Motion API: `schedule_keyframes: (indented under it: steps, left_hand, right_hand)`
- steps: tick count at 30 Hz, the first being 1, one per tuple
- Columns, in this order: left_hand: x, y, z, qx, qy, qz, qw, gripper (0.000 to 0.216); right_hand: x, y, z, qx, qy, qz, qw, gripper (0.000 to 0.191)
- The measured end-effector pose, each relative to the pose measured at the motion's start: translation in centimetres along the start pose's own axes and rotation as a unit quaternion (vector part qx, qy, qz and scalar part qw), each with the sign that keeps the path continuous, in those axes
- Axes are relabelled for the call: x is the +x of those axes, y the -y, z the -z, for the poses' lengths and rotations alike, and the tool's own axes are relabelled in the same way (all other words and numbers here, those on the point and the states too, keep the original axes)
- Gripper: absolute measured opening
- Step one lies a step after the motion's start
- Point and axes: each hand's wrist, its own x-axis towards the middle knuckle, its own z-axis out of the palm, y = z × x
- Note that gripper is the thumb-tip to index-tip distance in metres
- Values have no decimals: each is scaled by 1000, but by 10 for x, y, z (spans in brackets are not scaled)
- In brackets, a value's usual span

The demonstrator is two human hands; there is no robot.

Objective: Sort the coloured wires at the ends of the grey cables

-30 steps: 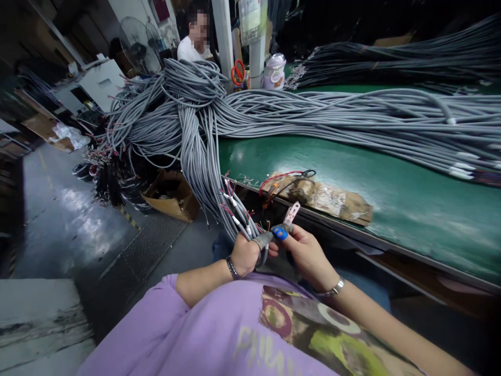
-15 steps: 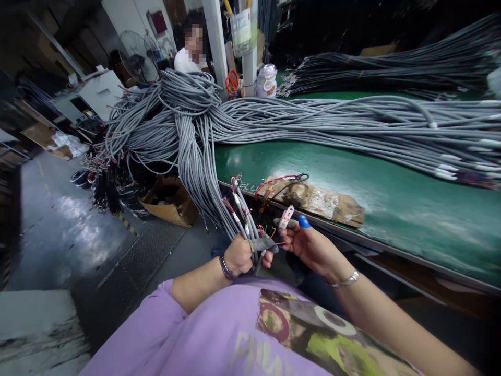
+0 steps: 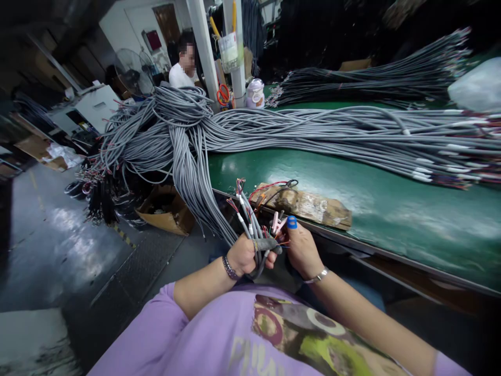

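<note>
My left hand (image 3: 243, 256) is fisted, fingers clamped on the grey cable ends (image 3: 250, 223) just off the tabletop (image 3: 391, 203) edge. Right hand (image 3: 300, 251) is beside it, fingers pinching a pink tag (image 3: 277, 222). The cable bundle (image 3: 313, 128) sprawls behind, with cardboard (image 3: 313, 204) close ahead.

I log a taped cardboard pad (image 3: 313, 206) at the near edge of the green bench (image 3: 391, 203), an open carton (image 3: 164, 211) on the floor; orange scissors (image 3: 223, 94), fan (image 3: 133, 73), person in white (image 3: 178, 75) far off.

I see matt grey plastic jackets on the cables (image 3: 188, 167), a glossy green bench top (image 3: 391, 219) at centre right, shiny taped cardboard (image 3: 313, 204) on it, and a polished metal bracelet (image 3: 318, 275) low centre.
</note>
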Motion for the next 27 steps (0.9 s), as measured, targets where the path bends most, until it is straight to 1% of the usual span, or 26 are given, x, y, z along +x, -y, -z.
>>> schedule_keyframes:
  steps: [2,3,5,8,11,13,18,22,27]
  left_hand:
    - [2,1,0,2,-2,1,1000,41]
    - [2,1,0,3,-5,0,1000,40]
    - [3,1,0,3,-11,-2,1000,40]
    - [4,3,2,-4,-21,-1,1000,40]
    - [6,6,5,-3,-28,3,1000,40]
    - [6,8,6,2,-28,9,1000,39]
    - [4,9,6,19,-28,15,999,40]
    - [1,6,3,16,-32,6,999,42]
    - [0,7,5,20,-39,14,999,43]
  right_hand:
    - [1,0,-1,-3,-13,8,1000,58]
    - [1,-1,-2,11,-5,1,1000,58]
    - [3,-1,-3,63,37,-39,997,60]
    - [4,0,-6,162,117,-128,971,64]
    - [7,1,-7,232,154,-184,943,61]
    - [9,0,-7,269,152,-192,932,56]
    - [15,-6,-7,351,116,-195,908,42]
    - [16,-11,-7,366,110,-186,905,41]
    - [12,-12,-4,356,112,-183,910,41]
